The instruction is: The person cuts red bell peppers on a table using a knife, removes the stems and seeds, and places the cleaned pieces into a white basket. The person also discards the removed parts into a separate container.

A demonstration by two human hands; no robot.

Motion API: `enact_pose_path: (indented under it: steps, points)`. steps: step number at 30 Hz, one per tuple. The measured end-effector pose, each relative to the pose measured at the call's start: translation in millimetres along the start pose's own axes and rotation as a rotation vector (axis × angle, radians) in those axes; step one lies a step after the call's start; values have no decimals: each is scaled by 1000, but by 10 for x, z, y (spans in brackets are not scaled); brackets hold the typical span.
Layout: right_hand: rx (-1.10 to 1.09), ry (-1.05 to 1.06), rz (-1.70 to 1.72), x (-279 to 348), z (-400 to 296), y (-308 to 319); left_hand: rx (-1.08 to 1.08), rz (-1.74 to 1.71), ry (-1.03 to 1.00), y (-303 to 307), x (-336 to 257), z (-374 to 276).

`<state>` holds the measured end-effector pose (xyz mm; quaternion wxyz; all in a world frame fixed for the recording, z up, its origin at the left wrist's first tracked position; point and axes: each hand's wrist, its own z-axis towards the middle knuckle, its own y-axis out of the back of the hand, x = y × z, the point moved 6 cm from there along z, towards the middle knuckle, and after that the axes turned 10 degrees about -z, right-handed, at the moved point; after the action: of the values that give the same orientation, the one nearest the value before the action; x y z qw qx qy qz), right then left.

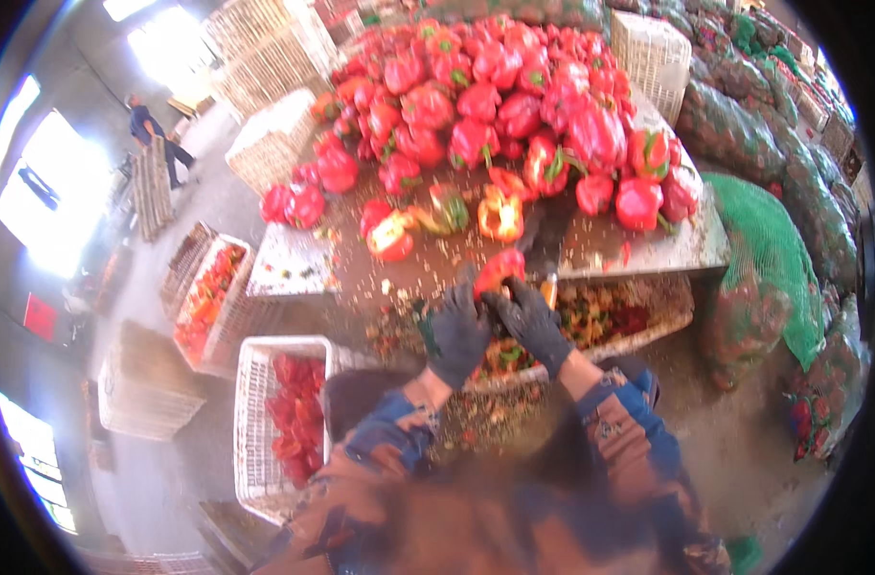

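Both my hands wear dark gloves and meet at the table's near edge around a red bell pepper (500, 273). My right hand (529, 321) grips its lower right side with bent fingers. At the pepper's lower left is my left hand (457, 332), whose fingertips are partly hidden, so its hold is unclear. Just beyond lie a cut-open pepper (500, 214) and another cut pepper (390, 238). To the right, a knife's yellowish handle (549, 290) sticks out over the table edge. A large heap of red bell peppers (478, 100) covers the table's far part.
Below the table (293, 262) stands a crate of pepper scraps (671, 313). A white plastic crate (242, 424) of red pepper pieces is at my left, with another filled crate (229, 316) beyond. Green mesh sacks (760, 230) lie right. A person (150, 129) walks far left.
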<state>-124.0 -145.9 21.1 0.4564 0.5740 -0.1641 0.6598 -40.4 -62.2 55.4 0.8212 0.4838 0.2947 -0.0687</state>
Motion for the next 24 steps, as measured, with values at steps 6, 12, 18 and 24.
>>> enact_pose_path:
  steps: [6,12,18,24]
  points:
    - [265,-118,-217,-5,-50,-11,-149,-169,-112,34,48,-139]
    - [171,292,-664,-13,-81,-65,32,-595,-49,-65,104,-118]
    - [219,443,-823,153,-180,-133,69,-575,86,162,-70,-146]
    - [110,588,-818,256,-230,-61,-81,-447,-49,139,-5,-254]
